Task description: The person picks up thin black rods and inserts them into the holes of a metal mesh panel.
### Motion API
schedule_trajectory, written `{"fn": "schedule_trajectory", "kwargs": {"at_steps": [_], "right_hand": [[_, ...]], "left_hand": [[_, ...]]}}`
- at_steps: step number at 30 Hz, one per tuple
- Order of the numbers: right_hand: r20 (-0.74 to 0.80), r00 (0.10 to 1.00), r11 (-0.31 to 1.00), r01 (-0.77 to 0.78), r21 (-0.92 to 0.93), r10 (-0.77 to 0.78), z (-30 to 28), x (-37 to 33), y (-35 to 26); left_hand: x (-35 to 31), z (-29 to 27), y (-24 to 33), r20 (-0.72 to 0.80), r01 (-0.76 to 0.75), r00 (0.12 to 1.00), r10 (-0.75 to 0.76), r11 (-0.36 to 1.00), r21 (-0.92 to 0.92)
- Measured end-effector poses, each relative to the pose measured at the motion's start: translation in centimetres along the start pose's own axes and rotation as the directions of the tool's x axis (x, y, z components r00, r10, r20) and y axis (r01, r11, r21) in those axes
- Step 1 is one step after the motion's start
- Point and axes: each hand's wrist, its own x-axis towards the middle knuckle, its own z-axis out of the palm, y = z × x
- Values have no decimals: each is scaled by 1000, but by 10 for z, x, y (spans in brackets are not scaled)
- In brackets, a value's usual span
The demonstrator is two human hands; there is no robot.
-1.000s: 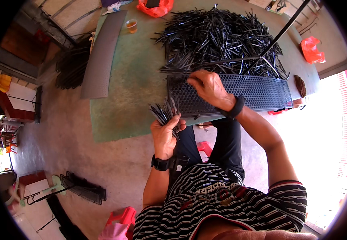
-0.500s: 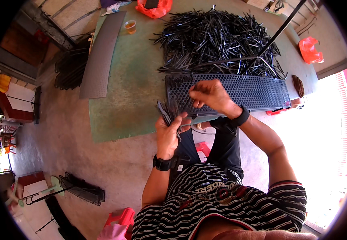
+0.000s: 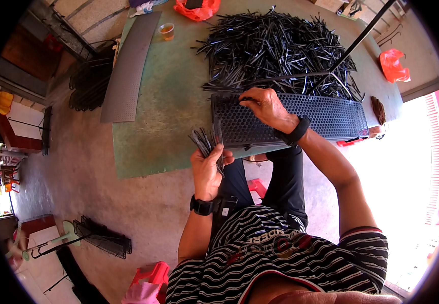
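My left hand (image 3: 207, 171) is closed around a fanned bunch of thin black strips (image 3: 203, 140), held just off the near-left corner of a black perforated tray (image 3: 313, 115). My right hand (image 3: 270, 108) is over the tray's far-left part, thumb and fingers pinched together. Whatever is between those fingertips is too small and dark to make out. A few dark strips (image 3: 223, 101) lie at the tray's far-left corner, next to the right fingertips. Behind the tray rises a large loose pile of black strips (image 3: 280, 50).
A thin black metal stand (image 3: 358, 41) crosses above the pile. On the green table (image 3: 163, 96) are a long grey perforated sheet (image 3: 128, 71), a cup of amber liquid (image 3: 166, 32) and a red plastic bag (image 3: 197, 9). Another red bag (image 3: 394, 66) hangs at the right.
My right hand has moved away from the left hand, toward the tray's far edge. My left hand, still holding its strips, has shifted slightly left.
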Motion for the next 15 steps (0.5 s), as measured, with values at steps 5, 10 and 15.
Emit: {"fn": "schedule_trajectory", "kwargs": {"at_steps": [5,10,15], "right_hand": [[11,1000,997,23,-72,-22,4,11,-7],[132,979,966,179,-189,-155,7,21,-4],[149,967,933,241,-266,-207,14,19,5]], "left_hand": [[0,1,1,-20,-8,1000,8,1000,-22],[-1,1,1,-9,1,1000,-1,1000,-22],[-2,2,2,-9,17,1000,-17,1000,-17]]}}
